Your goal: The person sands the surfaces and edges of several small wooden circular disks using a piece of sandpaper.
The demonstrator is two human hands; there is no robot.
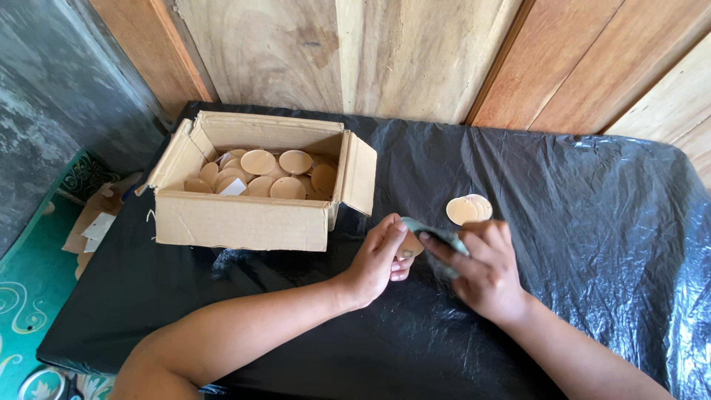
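Head view, looking down on a bench [592,244] covered in black plastic sheet. Left hand [378,259], centre frame, pinches a tan disc [409,246] between thumb and fingertips; the disc is mostly hidden. Right hand [485,270], just beside it, has its grip closed around a grey-green cloth [437,237], pressed against the disc. The hands meet at mid-frame, low over the sheet. Small stack of discs [469,209] lies on the sheet just above the right hand, apart from it. Open cardboard box [241,221], upper left, flaps spread, holds many more discs [275,174]. Wooden plank wall [385,52] behind. Green patterned floor [29,281] at lower left.
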